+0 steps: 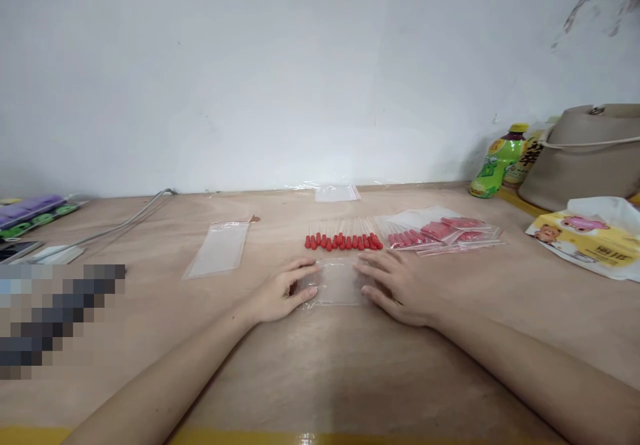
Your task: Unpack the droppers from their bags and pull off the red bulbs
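A clear plastic bag [341, 284] lies flat on the table in the middle. My left hand [284, 290] rests on its left end, fingers stretched out. Over its right end lies my right hand [400, 288], with the fingers spread. Both hands touch the bag without gripping anything. Just beyond it is a row of several thin clear droppers with red bulbs [344, 240], bulbs pointing toward me. To the right of that row, filled clear bags [453, 232] of red-bulbed pieces lie in an overlapping pile.
Clear bags [217, 248] lie at the left, and another bag [337, 194] is by the wall. A green bottle [500, 160], a beige handbag [583, 155] and a printed yellow-and-white package [595, 237] stand or lie right. A grey cable [125, 222] crosses the left side.
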The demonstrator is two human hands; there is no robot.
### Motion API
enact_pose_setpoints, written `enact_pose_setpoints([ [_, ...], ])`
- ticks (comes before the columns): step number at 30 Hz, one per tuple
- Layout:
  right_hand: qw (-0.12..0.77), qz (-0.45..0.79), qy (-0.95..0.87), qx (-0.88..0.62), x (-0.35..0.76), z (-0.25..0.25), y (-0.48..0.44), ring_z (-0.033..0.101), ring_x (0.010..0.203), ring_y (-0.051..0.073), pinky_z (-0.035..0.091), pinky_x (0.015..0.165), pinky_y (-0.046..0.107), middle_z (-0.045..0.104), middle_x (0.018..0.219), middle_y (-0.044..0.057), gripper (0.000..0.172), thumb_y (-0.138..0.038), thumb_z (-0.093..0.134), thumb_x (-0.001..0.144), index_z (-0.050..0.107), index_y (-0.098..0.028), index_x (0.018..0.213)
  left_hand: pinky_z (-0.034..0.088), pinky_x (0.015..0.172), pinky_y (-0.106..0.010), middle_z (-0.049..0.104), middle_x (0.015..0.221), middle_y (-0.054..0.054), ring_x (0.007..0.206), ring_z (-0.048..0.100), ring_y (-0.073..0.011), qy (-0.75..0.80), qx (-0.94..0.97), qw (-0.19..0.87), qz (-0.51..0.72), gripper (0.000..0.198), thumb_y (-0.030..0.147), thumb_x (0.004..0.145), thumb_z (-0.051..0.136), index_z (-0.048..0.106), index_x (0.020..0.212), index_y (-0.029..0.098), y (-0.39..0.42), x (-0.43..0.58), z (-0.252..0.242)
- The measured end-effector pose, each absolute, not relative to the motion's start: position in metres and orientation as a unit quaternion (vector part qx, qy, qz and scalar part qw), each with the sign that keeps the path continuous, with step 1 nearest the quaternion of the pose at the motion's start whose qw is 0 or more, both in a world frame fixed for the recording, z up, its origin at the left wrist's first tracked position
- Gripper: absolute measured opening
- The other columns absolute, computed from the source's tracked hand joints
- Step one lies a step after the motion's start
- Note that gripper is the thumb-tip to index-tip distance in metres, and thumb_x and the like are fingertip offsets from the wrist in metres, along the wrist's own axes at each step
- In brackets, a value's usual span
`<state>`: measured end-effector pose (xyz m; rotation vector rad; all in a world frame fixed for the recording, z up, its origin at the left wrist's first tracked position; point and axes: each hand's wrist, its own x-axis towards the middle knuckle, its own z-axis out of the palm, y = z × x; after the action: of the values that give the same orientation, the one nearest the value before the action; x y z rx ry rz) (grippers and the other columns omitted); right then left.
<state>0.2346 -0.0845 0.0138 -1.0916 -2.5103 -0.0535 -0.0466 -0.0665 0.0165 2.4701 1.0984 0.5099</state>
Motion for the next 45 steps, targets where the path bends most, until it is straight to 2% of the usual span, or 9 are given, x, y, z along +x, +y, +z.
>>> enact_pose_setpoints([
  [6, 0.249, -0.204, -0.729, -0.605, 0.264, 0.018, -0.056, 0.039, 0.118, 0.029, 0.017, 0.098, 0.055, 0.048, 0.125, 0.014, 0.037, -0.035, 0.038, 0.086, 0.055, -0.017, 0.113, 0.024, 0.105, -0.048, 0.032, 0.140, -0.011, 0.131, 0.024, -0.0278, 0.423, 0.869, 0.171, 0.192, 0.059, 0.040, 0.077, 0.056, 0.040, 0.130, 0.021, -0.063, -0.046, 0.015],
  [12, 0.098, -0.177, -0.667, -0.717, 0.294, 0.023, -0.040, 0.053, 0.096, 0.032, 0.031, 0.083, 0.055, 0.059, 0.104, 0.016, 0.037, -0.034, 0.037, 0.083, 0.055, -0.013, 0.107, 0.044, 0.085, -0.033, 0.056, 0.111, -0.005, 0.097, 0.054, -0.0188, 0.416, 0.833, 0.225, 0.288, 0.044, 0.028, 0.075, 0.058, 0.048, 0.117, 0.021, -0.068, -0.044, 0.017],
  [16, 0.081, -0.203, -0.665, -0.714, 0.299, 0.026, -0.040, 0.057, 0.087, 0.027, 0.036, 0.075, 0.040, 0.062, 0.096, 0.017, 0.028, -0.017, 0.036, 0.078, 0.059, -0.010, 0.093, 0.047, 0.067, -0.028, 0.060, 0.084, -0.002, 0.072, 0.056, -0.0139, 0.436, 0.769, 0.293, 0.363, 0.028, 0.032, 0.072, 0.061, 0.054, 0.095, 0.017, -0.063, -0.045, 0.014],
  [21, 0.083, -0.229, -0.671, -0.700, 0.305, 0.024, -0.038, 0.058, 0.080, 0.027, 0.033, 0.069, 0.036, 0.065, 0.082, 0.015, 0.029, -0.018, 0.034, 0.080, 0.063, -0.012, 0.080, 0.046, 0.070, -0.029, 0.063, 0.081, -0.004, 0.076, 0.058, -0.0162, 0.446, 0.705, 0.370, 0.409, 0.029, 0.041, 0.064, 0.068, 0.062, 0.077, 0.015, -0.053, -0.058, 0.029],
  [28, 0.294, -0.267, -0.568, -0.720, 0.314, 0.035, -0.034, 0.057, 0.082, 0.025, 0.032, 0.069, 0.033, 0.064, 0.087, 0.013, 0.030, -0.024, 0.032, 0.086, 0.060, -0.013, 0.089, 0.046, 0.052, -0.025, 0.058, 0.066, -0.002, 0.056, 0.054, -0.0133, 0.718, 0.485, 0.098, 0.489, 0.032, 0.043, 0.067, 0.062, 0.064, 0.082, 0.015, -0.023, -0.132, 0.042],
  [33, 0.448, -0.227, -0.537, -0.678, 0.294, 0.047, -0.044, 0.057, 0.079, 0.024, 0.035, 0.077, 0.037, 0.064, 0.086, 0.013, 0.028, -0.027, 0.035, 0.084, 0.058, -0.011, 0.090, 0.045, 0.075, -0.043, 0.056, 0.073, -0.005, 0.078, 0.053, -0.0243, 0.763, 0.492, 0.019, 0.419, 0.030, 0.035, 0.062, 0.067, 0.064, 0.082, 0.011, -0.020, -0.164, 0.035],
  [38, 0.439, -0.175, -0.685, -0.555, 0.252, 0.036, -0.071, 0.057, 0.083, 0.022, 0.033, 0.083, 0.037, 0.064, 0.082, 0.009, 0.027, -0.030, 0.036, 0.085, 0.059, -0.017, 0.083, 0.018, 0.094, -0.060, 0.045, 0.112, -0.014, 0.114, 0.029, -0.0410, 0.772, 0.483, -0.094, 0.402, 0.035, 0.033, 0.063, 0.066, 0.063, 0.091, 0.013, -0.028, -0.154, 0.035],
  [41, 0.392, -0.128, -0.794, -0.447, 0.228, 0.025, -0.082, 0.058, 0.082, 0.018, 0.031, 0.088, 0.038, 0.066, 0.082, 0.004, 0.022, -0.025, 0.038, 0.086, 0.059, -0.021, 0.083, 0.021, 0.097, -0.053, 0.041, 0.119, -0.013, 0.116, 0.032, -0.0344, 0.689, 0.550, -0.190, 0.431, 0.033, 0.035, 0.071, 0.060, 0.060, 0.098, 0.016, -0.035, -0.130, 0.037],
  [45, 0.350, -0.088, -0.874, -0.325, 0.204, 0.014, -0.083, 0.057, 0.092, 0.016, 0.029, 0.093, 0.037, 0.068, 0.089, 0.001, 0.020, -0.021, 0.041, 0.087, 0.061, -0.023, 0.085, 0.030, 0.099, -0.042, 0.049, 0.112, -0.008, 0.111, 0.043, -0.0238, 0.485, 0.761, -0.111, 0.417, 0.019, 0.031, 0.080, 0.053, 0.059, 0.093, 0.020, -0.057, -0.078, 0.035],
])
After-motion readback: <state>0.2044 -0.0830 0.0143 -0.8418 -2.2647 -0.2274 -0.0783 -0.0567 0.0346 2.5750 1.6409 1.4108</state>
